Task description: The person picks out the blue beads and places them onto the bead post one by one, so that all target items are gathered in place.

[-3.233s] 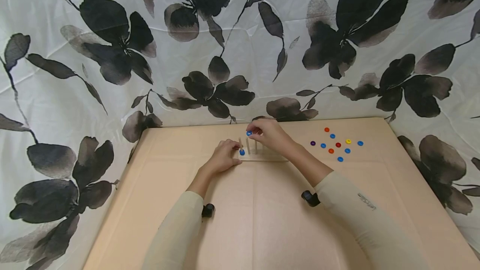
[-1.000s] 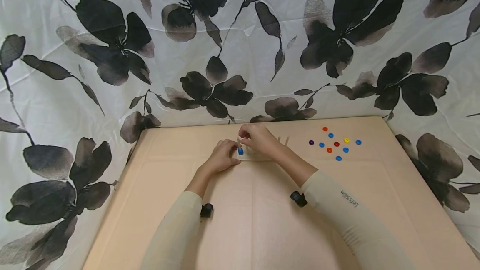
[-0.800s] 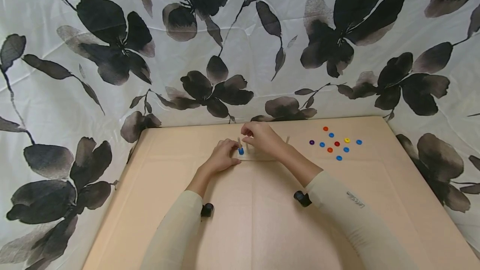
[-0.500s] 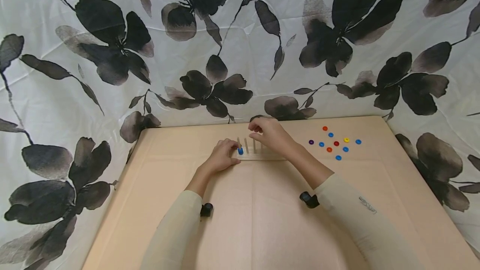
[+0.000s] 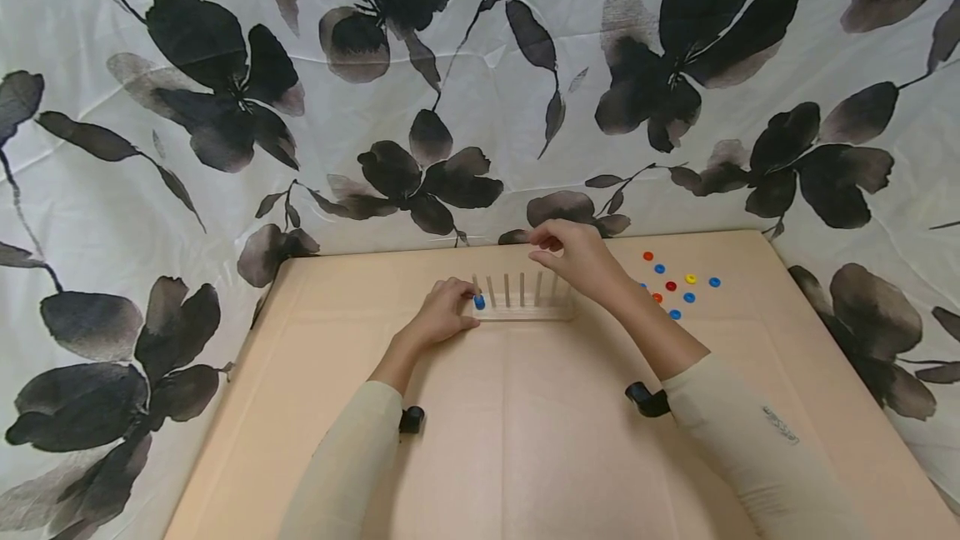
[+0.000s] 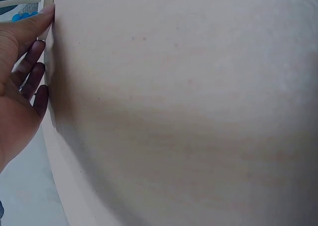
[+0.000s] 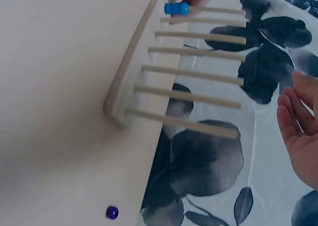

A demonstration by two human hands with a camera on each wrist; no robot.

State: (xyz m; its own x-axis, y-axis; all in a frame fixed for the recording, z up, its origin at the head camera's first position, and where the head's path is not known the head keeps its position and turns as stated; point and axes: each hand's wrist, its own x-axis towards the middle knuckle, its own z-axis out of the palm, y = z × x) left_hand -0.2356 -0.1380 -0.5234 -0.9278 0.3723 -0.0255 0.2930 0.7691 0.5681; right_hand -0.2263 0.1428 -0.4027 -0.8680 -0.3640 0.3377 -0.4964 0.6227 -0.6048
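A wooden peg board [image 5: 525, 315] with several upright pegs stands near the back of the table. Blue beads [image 7: 176, 8] are stacked low on its leftmost peg; the other pegs carry none. My left hand [image 5: 438, 315] grips the board's left end, the thumb along the front edge in the left wrist view. Above the board's right end hovers my right hand [image 5: 577, 261], fingers loosely bent and nothing between them. The right wrist view has this hand [image 7: 303, 124] apart from the peg tips.
Loose beads lie to the right: several blue ones, a yellow bead [image 5: 691, 279], red and orange ones. A purple bead [image 7: 112, 212] shows in the right wrist view. Floral cloth [image 5: 450, 23] hangs behind the table [image 5: 420, 457].
A second blue bead has joined the one on the leftmost peg. My right hand let it go and has moved right, uncovering the pegs. The left hand stays on the board's end.
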